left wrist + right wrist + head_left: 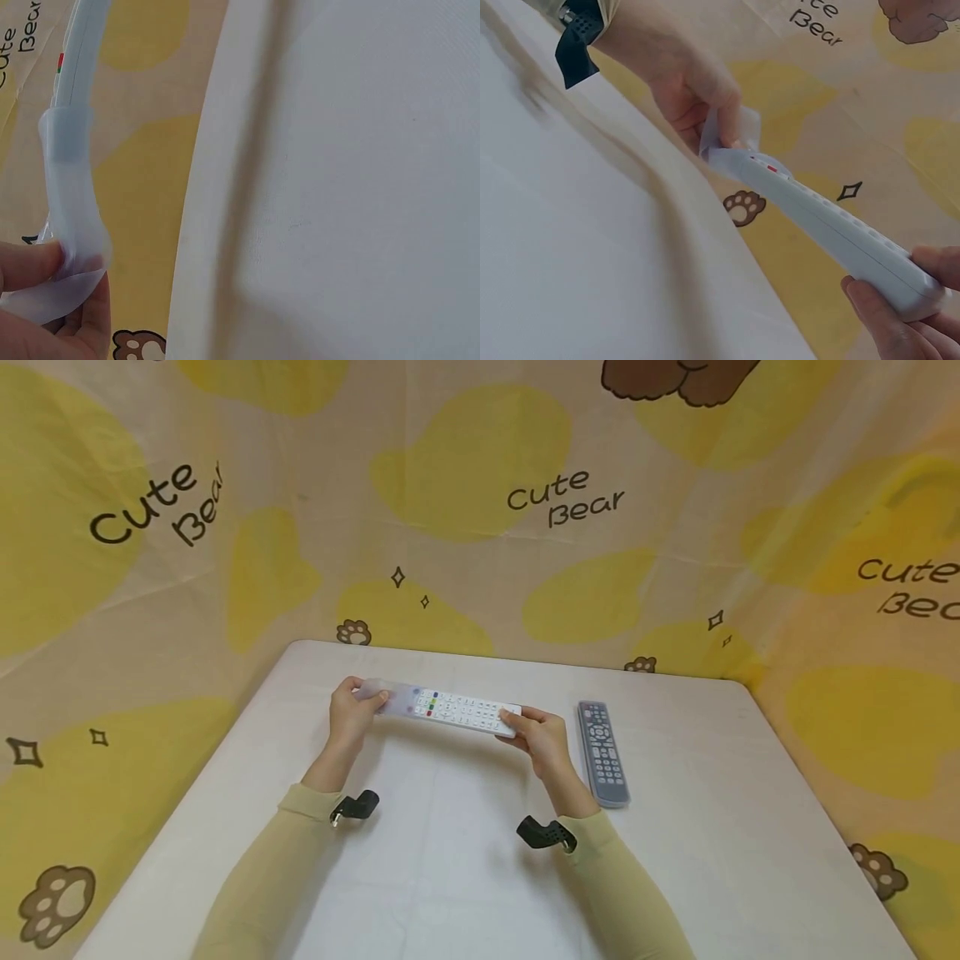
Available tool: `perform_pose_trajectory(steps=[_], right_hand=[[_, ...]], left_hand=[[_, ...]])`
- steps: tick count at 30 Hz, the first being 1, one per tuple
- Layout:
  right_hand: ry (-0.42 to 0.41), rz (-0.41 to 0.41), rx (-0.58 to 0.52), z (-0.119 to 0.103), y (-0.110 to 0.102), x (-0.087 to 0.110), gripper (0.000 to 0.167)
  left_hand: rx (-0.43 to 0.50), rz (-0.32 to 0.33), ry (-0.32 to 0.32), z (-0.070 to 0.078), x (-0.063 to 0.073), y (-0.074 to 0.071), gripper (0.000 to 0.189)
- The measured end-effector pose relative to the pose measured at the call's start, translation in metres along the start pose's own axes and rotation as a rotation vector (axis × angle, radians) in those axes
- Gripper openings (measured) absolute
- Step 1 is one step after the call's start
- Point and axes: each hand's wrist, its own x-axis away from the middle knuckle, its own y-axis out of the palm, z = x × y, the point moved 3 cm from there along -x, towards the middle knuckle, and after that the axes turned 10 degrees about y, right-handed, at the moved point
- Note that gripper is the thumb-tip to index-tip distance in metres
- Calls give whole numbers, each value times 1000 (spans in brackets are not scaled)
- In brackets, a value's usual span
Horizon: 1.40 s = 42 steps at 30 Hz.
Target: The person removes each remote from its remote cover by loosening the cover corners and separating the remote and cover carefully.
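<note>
As it is being held aloft, one white remote (474, 712) is casting a shadow on the white desk (420, 877), its long axis running roughly from nine to four o'clock in the head view. Handling: probably light, its shell looking stiff and smooth; best hold, likely the long side edges, clear of the buttons.

One translucent sleeve (405, 697): is wrapping the remote's nine o'clock end. Presumably soft, thin and a little clinging, since its loose part is bending in the left wrist view; best hold, likely a pinch on that part.

Left hand (349, 717), nine o'clock: fingers are pinching the sleeve.

Right hand (547, 743), opposite end: fingers are gripping the remote, thumb resting on its button face.

One grey remote (603, 752), between three and four o'clock of the white one: is lying on the desk, untouched.

Two black wrist mounts (360, 805), eight and five o'clock: are sitting by the cuffs.

One printed curtain (465, 460), twelve o'clock: is hanging behind the desk.
</note>
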Motion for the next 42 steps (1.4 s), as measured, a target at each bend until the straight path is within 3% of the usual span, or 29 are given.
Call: perform_pose_trajectory(steps=[20, 34, 38, 42], right_hand=[[7, 11, 12, 4, -3, 1, 35], [10, 12, 32, 4, -5, 3, 37], [9, 10, 27, 3, -7, 2, 39], [-3, 6, -30, -1, -20, 0, 44]], left_hand=[[-41, 35, -63, -6, 0, 5, 31], [-19, 54, -60, -4, 1, 6, 32], [-42, 98, -28, -6, -1, 2, 29], [-111, 185, 5, -12, -5, -18, 26]])
